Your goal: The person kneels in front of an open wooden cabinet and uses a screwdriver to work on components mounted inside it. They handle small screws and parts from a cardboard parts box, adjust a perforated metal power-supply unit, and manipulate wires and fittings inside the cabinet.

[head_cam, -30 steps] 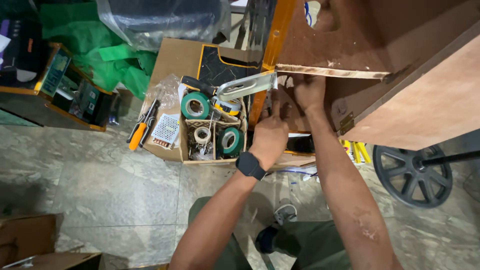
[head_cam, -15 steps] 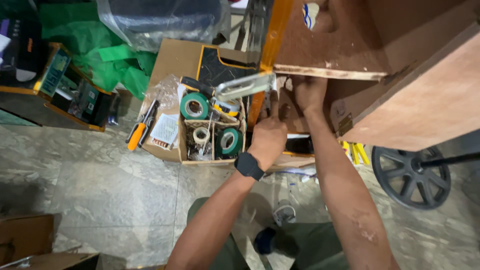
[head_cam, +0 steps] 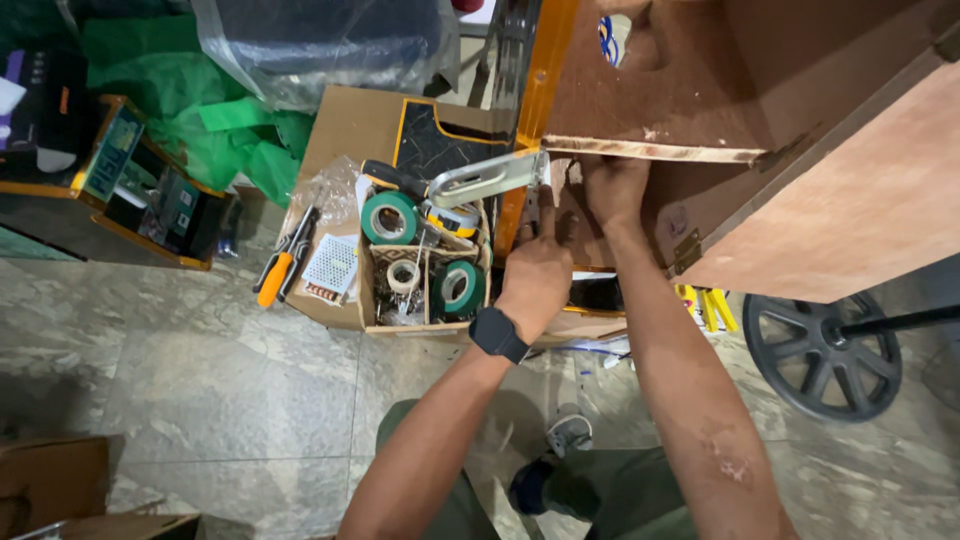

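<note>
Right now the left hand (head_cam: pixel 537 272) is curled w/ its index finger stretched up, tip against a small metal piece under the edge of the wooden cabinet (head_cam: pixel 700 90); whether it pinches anything, cannot tell. A black watch (head_cam: pixel 498 334) sits on that wrist. The right hand (head_cam: pixel 612 188) is pressed flat up against the cabinet's underside, just beside the left, fingers partly hidden by the board (its grip can't be made out). A silver metal bracket (head_cam: pixel 487 178) sticks out leftward from the cabinet's orange post (head_cam: pixel 535 100), just above the left hand. Below it, a cardboard box (head_cam: pixel 372 300) on the tiled floor (head_cam: pixel 200 380) holds green tape rolls (head_cam: pixel 390 218) and a small white roll. Orange-handled pliers (head_cam: pixel 280 270) lie left of the box. A black wheel (head_cam: pixel 822 352) stands to the right.
</note>
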`<action>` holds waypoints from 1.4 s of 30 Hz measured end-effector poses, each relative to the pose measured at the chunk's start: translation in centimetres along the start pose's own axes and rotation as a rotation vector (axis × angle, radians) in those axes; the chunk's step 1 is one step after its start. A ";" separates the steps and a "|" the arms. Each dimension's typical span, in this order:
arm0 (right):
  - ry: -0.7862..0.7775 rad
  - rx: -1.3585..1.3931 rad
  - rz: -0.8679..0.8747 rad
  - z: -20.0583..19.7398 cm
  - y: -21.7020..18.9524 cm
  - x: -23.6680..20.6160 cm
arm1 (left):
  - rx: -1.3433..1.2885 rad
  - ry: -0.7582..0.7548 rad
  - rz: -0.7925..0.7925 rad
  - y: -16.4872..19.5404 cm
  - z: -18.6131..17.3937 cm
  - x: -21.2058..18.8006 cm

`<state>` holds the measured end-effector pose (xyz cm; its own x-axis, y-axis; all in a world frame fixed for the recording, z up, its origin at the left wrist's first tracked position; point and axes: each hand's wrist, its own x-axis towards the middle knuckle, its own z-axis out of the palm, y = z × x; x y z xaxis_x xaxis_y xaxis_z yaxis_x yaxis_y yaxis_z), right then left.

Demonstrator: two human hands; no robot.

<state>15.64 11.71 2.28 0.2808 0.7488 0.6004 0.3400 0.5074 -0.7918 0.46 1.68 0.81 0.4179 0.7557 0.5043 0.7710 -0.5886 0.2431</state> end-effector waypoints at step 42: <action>-0.028 0.001 0.168 -0.2 -0.2 -0.2 | -0.063 -0.047 -0.026 0.1 -0.2 -0.3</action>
<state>15.68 11.38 2.30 0.3091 0.8347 0.4559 0.2892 0.3742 -0.8811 0.31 1.38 0.83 0.4210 0.7827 0.4583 0.7510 -0.5842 0.3078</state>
